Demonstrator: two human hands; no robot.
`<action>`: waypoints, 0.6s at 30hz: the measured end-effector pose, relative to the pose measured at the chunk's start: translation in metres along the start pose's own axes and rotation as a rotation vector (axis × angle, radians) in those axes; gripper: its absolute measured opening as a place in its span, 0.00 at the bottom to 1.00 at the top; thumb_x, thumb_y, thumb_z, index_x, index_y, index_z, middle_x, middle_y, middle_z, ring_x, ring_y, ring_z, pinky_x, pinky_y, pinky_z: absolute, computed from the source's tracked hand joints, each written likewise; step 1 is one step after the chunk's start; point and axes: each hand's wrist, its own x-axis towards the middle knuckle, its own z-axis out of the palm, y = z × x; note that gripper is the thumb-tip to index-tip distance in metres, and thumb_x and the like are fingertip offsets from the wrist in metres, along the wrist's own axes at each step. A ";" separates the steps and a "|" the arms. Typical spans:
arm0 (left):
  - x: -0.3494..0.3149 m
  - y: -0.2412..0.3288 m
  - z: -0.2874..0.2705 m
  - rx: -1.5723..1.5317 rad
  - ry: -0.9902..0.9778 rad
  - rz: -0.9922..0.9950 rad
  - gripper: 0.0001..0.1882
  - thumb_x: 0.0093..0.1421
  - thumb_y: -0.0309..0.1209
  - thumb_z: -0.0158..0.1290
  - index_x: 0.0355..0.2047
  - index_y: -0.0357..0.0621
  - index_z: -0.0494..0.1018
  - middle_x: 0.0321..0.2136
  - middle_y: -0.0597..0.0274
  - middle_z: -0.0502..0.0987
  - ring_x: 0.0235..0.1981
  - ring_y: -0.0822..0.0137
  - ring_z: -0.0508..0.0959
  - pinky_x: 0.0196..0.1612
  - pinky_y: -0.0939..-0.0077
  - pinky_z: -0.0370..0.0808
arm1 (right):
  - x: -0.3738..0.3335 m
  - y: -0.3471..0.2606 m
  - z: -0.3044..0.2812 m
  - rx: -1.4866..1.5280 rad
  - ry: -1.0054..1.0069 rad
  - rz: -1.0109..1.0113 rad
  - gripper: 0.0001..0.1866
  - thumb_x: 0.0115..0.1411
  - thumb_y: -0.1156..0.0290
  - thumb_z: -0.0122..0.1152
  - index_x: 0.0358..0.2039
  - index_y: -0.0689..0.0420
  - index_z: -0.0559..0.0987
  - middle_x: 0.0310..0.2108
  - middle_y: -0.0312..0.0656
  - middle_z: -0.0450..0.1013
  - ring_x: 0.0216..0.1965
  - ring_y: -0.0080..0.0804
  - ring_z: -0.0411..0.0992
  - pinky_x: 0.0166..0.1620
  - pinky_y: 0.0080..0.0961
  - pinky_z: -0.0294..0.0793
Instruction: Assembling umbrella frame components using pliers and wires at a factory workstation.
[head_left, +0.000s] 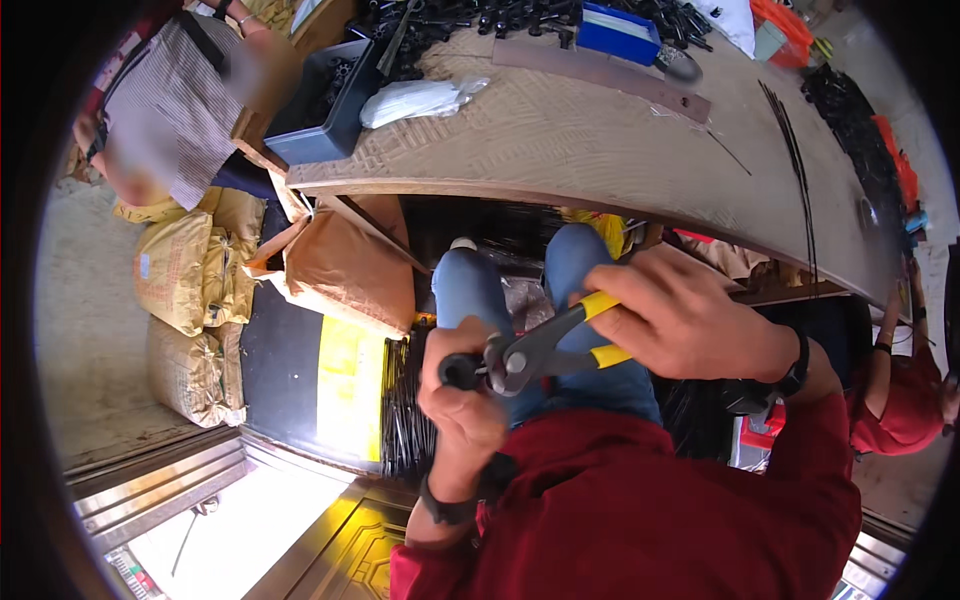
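My left hand [462, 410] is closed around a small black round part [459, 371] with a hole in its end, held above my lap. Dark-headed pliers [530, 350] with yellow grips are in my right hand [680, 312], its fingers wrapped over the spread handles. The jaws of the pliers meet the black part beside my left thumb. What exactly lies between the jaws is too small to make out. Both hands are in front of my knees, below the near edge of the table.
On the table [600, 130] are a grey bin [318, 140] of black parts, a plastic bag [420, 101], a blue box [618, 35], a flat metal strip [600, 78] and thin black rods [795, 170]. A paper sack [350, 270] stands left of my knees. People are at both sides.
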 end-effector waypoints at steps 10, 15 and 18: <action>-0.010 0.006 0.003 0.121 -0.014 -0.091 0.39 0.51 0.69 0.28 0.33 0.40 0.62 0.23 0.64 0.65 0.19 0.74 0.67 0.19 0.84 0.67 | 0.000 -0.004 -0.009 -0.213 0.041 0.108 0.13 0.48 0.66 0.53 0.31 0.61 0.75 0.42 0.43 0.66 0.42 0.34 0.66 0.47 0.38 0.65; -0.008 0.015 0.006 0.050 -0.025 -0.189 0.40 0.50 0.69 0.30 0.35 0.41 0.63 0.28 0.63 0.65 0.28 0.71 0.68 0.24 0.80 0.71 | 0.004 -0.007 -0.019 -0.263 0.044 0.184 0.16 0.49 0.69 0.51 0.39 0.61 0.75 0.46 0.43 0.65 0.47 0.34 0.67 0.55 0.49 0.58; -0.007 0.016 0.002 0.017 -0.056 -0.182 0.39 0.51 0.68 0.29 0.36 0.41 0.62 0.28 0.62 0.66 0.29 0.70 0.68 0.25 0.78 0.72 | 0.009 -0.008 -0.021 -0.274 0.031 0.162 0.17 0.49 0.70 0.51 0.40 0.62 0.74 0.47 0.44 0.65 0.47 0.35 0.67 0.55 0.52 0.56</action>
